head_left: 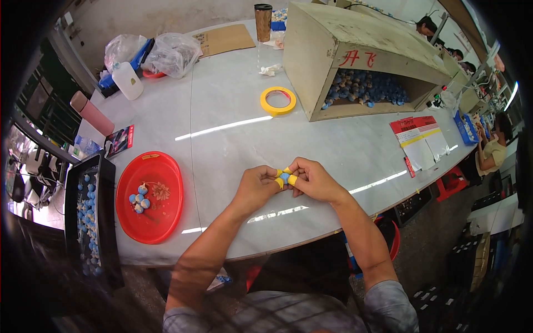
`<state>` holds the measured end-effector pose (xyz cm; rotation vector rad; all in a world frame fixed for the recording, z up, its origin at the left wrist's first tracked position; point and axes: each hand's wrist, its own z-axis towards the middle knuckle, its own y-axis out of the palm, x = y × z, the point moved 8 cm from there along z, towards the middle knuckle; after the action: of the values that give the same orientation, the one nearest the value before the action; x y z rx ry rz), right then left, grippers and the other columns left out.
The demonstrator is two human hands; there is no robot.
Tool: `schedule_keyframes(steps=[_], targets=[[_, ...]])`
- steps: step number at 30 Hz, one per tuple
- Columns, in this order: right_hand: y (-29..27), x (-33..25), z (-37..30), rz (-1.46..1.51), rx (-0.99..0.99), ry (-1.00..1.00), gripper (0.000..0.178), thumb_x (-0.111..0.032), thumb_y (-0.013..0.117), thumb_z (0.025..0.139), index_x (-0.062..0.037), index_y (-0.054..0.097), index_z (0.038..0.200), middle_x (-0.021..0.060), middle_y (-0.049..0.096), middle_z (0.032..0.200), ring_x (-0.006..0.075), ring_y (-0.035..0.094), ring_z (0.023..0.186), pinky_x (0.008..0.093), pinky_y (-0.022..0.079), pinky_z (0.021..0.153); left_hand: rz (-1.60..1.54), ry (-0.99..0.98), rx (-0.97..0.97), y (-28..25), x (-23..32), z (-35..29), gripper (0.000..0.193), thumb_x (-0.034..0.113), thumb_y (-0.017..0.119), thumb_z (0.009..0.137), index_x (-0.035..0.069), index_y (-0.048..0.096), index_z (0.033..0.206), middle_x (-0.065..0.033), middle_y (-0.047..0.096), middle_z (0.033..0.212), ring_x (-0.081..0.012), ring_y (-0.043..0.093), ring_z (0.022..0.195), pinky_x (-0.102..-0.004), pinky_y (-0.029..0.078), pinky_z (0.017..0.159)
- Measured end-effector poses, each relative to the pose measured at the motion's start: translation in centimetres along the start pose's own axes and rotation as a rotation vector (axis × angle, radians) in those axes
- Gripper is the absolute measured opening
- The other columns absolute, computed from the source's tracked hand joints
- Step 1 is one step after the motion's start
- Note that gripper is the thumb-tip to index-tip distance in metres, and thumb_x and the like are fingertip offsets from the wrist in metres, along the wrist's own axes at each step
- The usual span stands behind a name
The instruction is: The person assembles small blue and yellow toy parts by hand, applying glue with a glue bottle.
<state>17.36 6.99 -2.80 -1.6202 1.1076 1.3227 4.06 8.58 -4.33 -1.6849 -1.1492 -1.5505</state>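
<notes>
Over the middle of the grey-white table, my left hand [259,187] and my right hand [314,181] meet fingertip to fingertip. Between them they pinch a small blue ball-shaped piece [285,177], mostly covered by the fingers. Yellow tape wraps the thumbs and fingertips of both hands. Left of my hands lies a round red plastic dish [130,175] with several small blue-and-white balls [139,200] and some pale scraps in it.
A black tray [115,233] of similar balls stands far left. A yellow tape roll [278,101] lies ahead of my hands, beside a large box [319,72] holding blue pieces. A pink bottle [93,114], a tumbler [263,25] and papers [420,144] are around. Another person [494,147] sits at right.
</notes>
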Motion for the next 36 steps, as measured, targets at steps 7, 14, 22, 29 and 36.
schedule_keyframes(steps=[7,14,22,29,36], targets=[[-0.2,0.2,-0.1,0.027,-0.008,0.024,0.011,-0.002,0.054,0.092,0.0008,0.055,0.102,0.0079,0.065,0.09,0.0107,0.063,0.068,0.0227,0.052,0.06,-0.072,-0.017,-0.008,0.3,0.4,-0.1,0.017,-0.005,0.059,0.09,-0.012,0.054,0.105,-0.0182,0.064,0.105,-0.0257,0.069,0.096,-0.0256,0.058,0.081],[-0.2,0.2,-0.1,0.029,-0.018,0.017,0.011,-0.001,0.054,0.093,-0.0003,0.054,0.103,0.0079,0.067,0.091,0.0099,0.063,0.07,0.022,0.052,0.061,-0.105,-0.019,-0.019,0.3,0.4,-0.1,0.019,-0.005,0.059,0.09,-0.013,0.054,0.106,-0.0182,0.064,0.105,-0.0251,0.069,0.096,-0.0254,0.057,0.081],[0.2,-0.4,-0.3,0.014,-0.009,-0.002,0.009,0.002,0.053,0.091,0.0009,0.055,0.099,0.0077,0.065,0.092,0.01,0.063,0.074,0.0234,0.053,0.061,0.014,-0.002,0.008,-0.1,-0.4,0.0,0.018,-0.005,0.06,0.09,-0.014,0.055,0.105,-0.0184,0.064,0.104,-0.0239,0.069,0.096,-0.0249,0.057,0.081],[0.1,-0.1,-0.2,-0.039,-0.016,-0.028,0.009,0.004,0.052,0.09,0.0013,0.054,0.098,0.0086,0.065,0.091,0.0104,0.062,0.076,0.0246,0.053,0.06,0.004,-0.005,0.007,0.2,0.0,-0.2,0.016,-0.005,0.06,0.089,-0.013,0.056,0.103,-0.0181,0.064,0.104,-0.0229,0.069,0.095,-0.0245,0.057,0.08],[0.2,-0.1,-0.2,-0.046,-0.003,-0.016,0.009,0.003,0.052,0.089,0.0013,0.054,0.098,0.0084,0.064,0.088,0.0103,0.061,0.074,0.0251,0.052,0.06,0.043,0.002,0.033,0.1,-0.2,-0.1,0.016,-0.005,0.061,0.088,-0.012,0.057,0.101,-0.0171,0.065,0.101,-0.0217,0.07,0.093,-0.0238,0.056,0.078]])
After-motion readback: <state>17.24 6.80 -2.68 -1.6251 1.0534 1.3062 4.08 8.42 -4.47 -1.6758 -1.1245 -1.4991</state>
